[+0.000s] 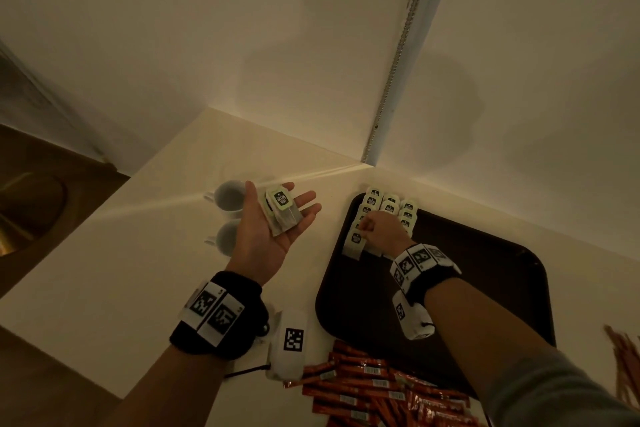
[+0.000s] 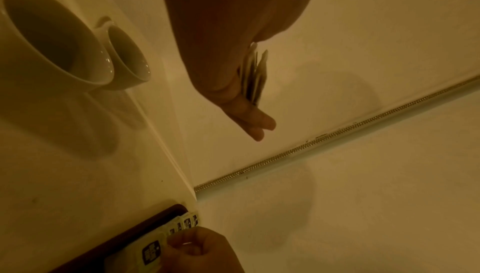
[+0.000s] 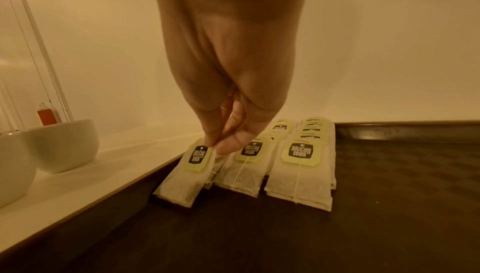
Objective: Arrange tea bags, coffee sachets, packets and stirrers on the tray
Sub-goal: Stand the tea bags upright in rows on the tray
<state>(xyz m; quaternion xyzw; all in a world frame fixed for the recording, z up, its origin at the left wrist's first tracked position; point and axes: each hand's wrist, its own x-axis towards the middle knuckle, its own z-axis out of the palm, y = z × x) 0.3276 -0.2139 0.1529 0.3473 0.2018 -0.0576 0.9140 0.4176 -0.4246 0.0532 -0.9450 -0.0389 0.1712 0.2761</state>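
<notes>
A pale cream, smooth surface (image 1: 145, 253) runs into a corner against light walls. Directly on it lie a dark brown rectangular tray with rounded corners (image 1: 485, 288) at the right, two white ceramic cups (image 1: 227, 215) side by side left of the tray, a heap of orange-red foil sachets (image 1: 374, 388) at the near edge touching the tray's front rim, and a bundle of thin reddish-brown stirrers (image 1: 627, 364) at far right.

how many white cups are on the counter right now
2. Both stand on the white counter left of the dark tray, side by side: the far cup near the wall, the near cup partly behind the left hand. None seems hidden.
</notes>
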